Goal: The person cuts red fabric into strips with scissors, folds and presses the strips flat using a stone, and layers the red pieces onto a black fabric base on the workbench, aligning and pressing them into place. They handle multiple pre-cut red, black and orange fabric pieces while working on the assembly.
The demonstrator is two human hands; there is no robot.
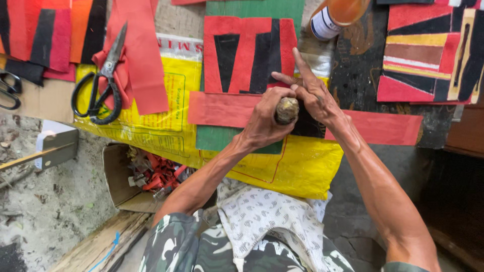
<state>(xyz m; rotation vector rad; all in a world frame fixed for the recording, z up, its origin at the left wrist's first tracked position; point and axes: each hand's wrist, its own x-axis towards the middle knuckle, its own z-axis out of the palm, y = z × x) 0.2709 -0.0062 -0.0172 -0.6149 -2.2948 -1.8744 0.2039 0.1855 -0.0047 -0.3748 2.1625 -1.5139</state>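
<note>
Two hands mid-frame, left hand point(264, 121) gripping round-topped tool point(286, 110), right hand point(313, 95) touching it

Left hand point(264, 121) gripping wooden handle point(286, 110)

A worn round-ended tool handle point(287, 110) stands upright on the long red strip point(222, 109).
</note>
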